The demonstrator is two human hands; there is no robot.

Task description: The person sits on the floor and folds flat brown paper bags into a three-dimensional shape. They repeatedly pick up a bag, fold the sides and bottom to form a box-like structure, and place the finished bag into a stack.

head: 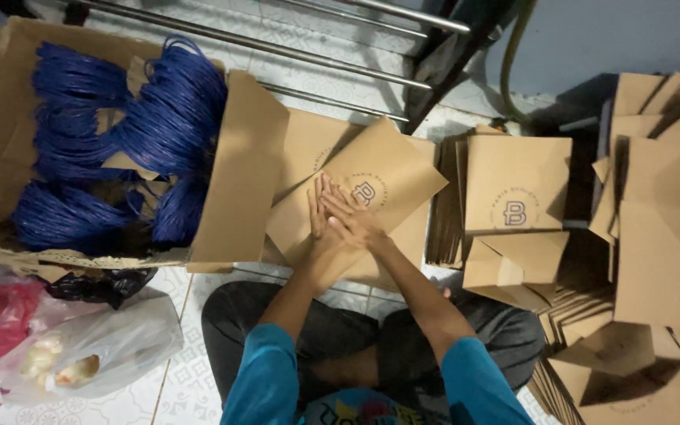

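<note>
I sit cross-legged on a tiled floor. A flat brown paper bag [403,169] with a round printed mark lies tilted on top of other flat bags in front of my knees. My left hand [316,214] lies flat on it with fingers stretched out. Pressed beside it and partly overlapping it is my right hand [358,224], palm down. Neither hand grips anything.
To the left, an open cardboard box [245,181] holds bundles of blue cord [167,118]. Stacks of folded brown bags [513,181] stand to the right, with a looser pile [655,260] beyond. Plastic bags [96,346] lie at lower left. Metal rails [277,46] cross the top.
</note>
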